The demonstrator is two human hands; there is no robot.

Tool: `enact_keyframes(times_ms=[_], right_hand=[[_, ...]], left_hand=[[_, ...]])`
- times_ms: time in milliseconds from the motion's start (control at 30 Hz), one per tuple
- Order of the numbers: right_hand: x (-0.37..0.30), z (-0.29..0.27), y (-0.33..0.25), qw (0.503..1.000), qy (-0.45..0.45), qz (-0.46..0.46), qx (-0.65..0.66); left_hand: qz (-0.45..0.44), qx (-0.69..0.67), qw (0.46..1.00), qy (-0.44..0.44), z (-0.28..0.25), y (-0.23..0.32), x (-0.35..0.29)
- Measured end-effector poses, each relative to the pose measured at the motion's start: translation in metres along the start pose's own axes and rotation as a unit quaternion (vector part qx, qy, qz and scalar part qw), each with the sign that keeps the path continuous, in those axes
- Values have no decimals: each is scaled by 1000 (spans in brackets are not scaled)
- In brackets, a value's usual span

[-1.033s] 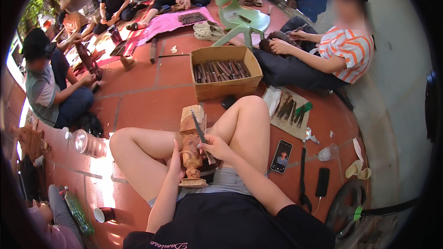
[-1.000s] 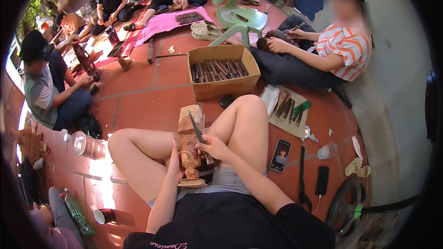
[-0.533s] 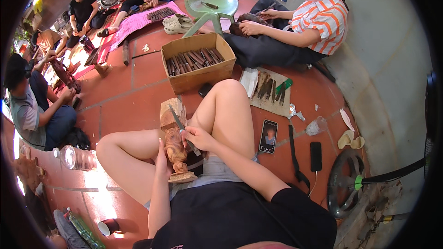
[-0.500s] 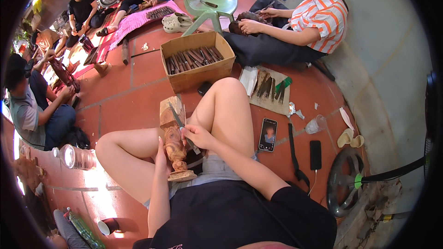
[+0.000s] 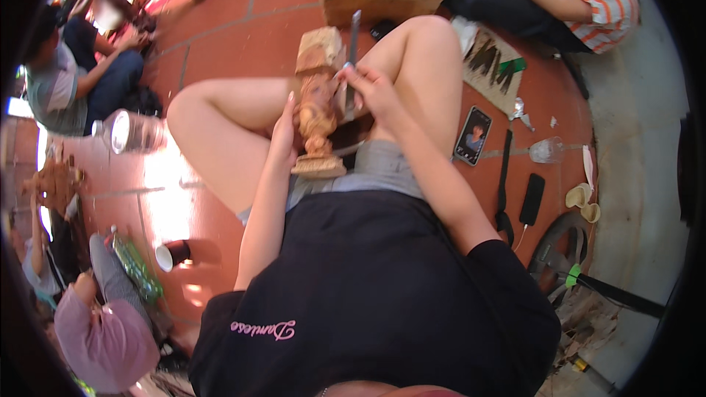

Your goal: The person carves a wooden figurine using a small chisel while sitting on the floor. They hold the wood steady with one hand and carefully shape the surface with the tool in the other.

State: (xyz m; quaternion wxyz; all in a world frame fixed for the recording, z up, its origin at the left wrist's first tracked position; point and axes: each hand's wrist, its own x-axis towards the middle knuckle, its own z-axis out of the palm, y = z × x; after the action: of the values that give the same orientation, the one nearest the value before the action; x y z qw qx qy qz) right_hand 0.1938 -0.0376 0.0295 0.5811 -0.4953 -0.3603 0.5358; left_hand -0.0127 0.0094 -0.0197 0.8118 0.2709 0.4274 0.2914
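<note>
Between my bent knees stands a carved wooden figure [image 5: 319,106], light brown, with a square uncut block at its top and a rough flat base by my lap. My left hand [image 5: 285,132] is wrapped against its left side and grips it; some of its fingers are hidden behind the wood. In my right hand [image 5: 373,92] is a slim, flat grey metal tool [image 5: 354,40], pinched by the fingers, its narrow end pointing away from me. The tool runs along the figure's right side; whether it touches the wood I cannot tell.
Ahead, a cardboard box [image 5: 382,9] holds many dark-handled tools. To the right lie a cloth [image 5: 507,88] with several tools, a phone [image 5: 473,136], a black power bank [image 5: 532,198] and a plastic cup [image 5: 546,151]. A large bottle [image 5: 132,132] lies left. Other people sit around.
My view has tipped downward, so the box sits higher in the picture. The tool has swung from lying slantwise across the figure to its right side, pointing away from me.
</note>
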Motion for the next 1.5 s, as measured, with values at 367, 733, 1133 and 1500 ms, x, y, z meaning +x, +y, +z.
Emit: enact_keyframes(times_ms=[367,733,1133,1500], right_hand=[[8,-4,21,988,58,-143,5],[-1,8,5,909,44,-257,-325],[-39,21,-2,858,-4,-319,-402],[-39,19,7,860,4,-332,-389]], left_hand=[[28,5,999,19,14,7,-10],[49,4,998,26,20,11,-5],[83,10,996,12,19,0,3],[134,78,987,44,9,-9,6]])
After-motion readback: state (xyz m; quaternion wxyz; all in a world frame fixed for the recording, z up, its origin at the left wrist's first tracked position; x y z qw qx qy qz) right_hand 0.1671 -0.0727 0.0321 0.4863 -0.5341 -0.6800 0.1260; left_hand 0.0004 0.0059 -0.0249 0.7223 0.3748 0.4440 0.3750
